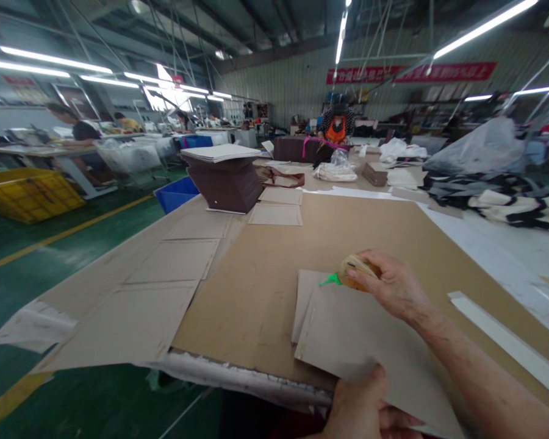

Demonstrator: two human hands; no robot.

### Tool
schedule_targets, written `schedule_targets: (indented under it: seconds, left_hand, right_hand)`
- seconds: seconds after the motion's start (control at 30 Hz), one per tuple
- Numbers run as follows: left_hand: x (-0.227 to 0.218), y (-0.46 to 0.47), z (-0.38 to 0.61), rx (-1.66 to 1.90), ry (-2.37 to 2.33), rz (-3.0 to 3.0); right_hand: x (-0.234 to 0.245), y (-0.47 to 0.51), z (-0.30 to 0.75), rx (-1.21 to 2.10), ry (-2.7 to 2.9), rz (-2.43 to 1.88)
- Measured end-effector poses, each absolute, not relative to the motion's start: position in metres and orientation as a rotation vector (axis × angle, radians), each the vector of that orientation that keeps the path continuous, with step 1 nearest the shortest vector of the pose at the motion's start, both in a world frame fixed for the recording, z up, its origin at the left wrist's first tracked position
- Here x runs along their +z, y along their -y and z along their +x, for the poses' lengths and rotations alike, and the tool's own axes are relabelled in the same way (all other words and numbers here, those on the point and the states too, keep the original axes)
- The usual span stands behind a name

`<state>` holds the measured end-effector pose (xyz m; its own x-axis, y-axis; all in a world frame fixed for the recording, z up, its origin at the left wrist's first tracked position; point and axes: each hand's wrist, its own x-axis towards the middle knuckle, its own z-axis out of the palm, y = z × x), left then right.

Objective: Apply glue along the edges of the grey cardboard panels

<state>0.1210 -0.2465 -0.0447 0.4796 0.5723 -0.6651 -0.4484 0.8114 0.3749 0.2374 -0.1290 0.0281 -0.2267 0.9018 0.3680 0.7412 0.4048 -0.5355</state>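
Note:
My right hand [391,283] is closed around a small amber glue bottle [357,270] whose green nozzle [330,280] points left, over the top edge of a grey cardboard sheet [361,341]. My left hand [366,408] grips that sheet at its near edge, at the bottom of the view. A second grey sheet [305,292] lies partly under it. Both sheets rest on a large brown board [265,274] covering the worktable.
More grey sheets [174,262] lie in a row to the left. A brown stack of folded boxes [226,180] stands further back, with a blue bin [177,194] beside it. A white strip [507,341] lies at right. A person sits at the table's far end; others work at left.

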Motion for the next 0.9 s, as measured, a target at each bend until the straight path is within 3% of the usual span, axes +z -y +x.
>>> schedule_targets:
  seconds: [0.17,0.53,0.9]
  left_hand:
    - [-0.063,0.249,0.122,0.662,-0.801,0.170]
    - [-0.043,0.249,0.119,0.656,-0.854,0.154]
    - [-0.044,0.250,0.121,0.677,-0.940,0.195]
  right_hand:
    - [0.040,0.132,0.243,0.338,2.121,-1.415]
    - [0.061,0.154,0.302,0.256,2.141,-1.742]
    - [0.057,0.138,0.247,0.236,2.168,-1.471]
